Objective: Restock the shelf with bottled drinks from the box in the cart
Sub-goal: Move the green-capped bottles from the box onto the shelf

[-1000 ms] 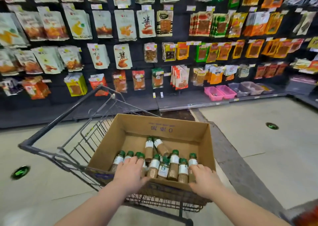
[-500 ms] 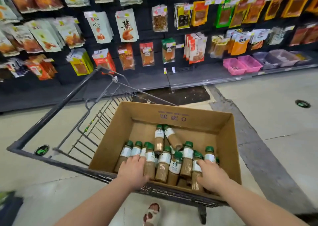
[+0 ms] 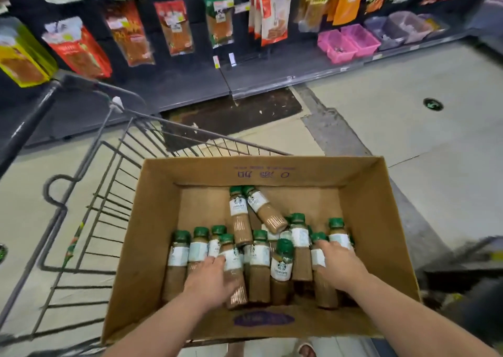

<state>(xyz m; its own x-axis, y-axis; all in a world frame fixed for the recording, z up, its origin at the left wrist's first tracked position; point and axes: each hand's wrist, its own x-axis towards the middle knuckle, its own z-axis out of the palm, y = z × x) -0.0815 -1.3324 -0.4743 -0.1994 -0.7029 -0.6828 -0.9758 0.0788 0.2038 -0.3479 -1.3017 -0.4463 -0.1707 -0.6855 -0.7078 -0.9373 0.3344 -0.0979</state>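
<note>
An open cardboard box [image 3: 158, 220] sits in the wire cart [image 3: 89, 199]. It holds several brown coffee bottles [image 3: 283, 261] with green caps and white labels, packed against the near wall. Two more bottles [image 3: 239, 215] lie loose toward the middle. My left hand [image 3: 211, 277] is down in the box, with its fingers curled around a bottle at the left of the group. My right hand [image 3: 337, 264] covers a bottle at the right of the group, fingers wrapped over its label. Both hands hide the lower parts of those bottles.
A dark shelf base [image 3: 272, 68] runs along the far side, with hanging snack packs [image 3: 174, 27] above it and pink bins [image 3: 348, 38] at the right. The cart handle [image 3: 24, 128] crosses at the left. My sandalled foot [image 3: 306, 350] shows below the box.
My view has tipped down and closer to the box. Both hands have moved from the box's near edge forward onto the bottles and closed around them.
</note>
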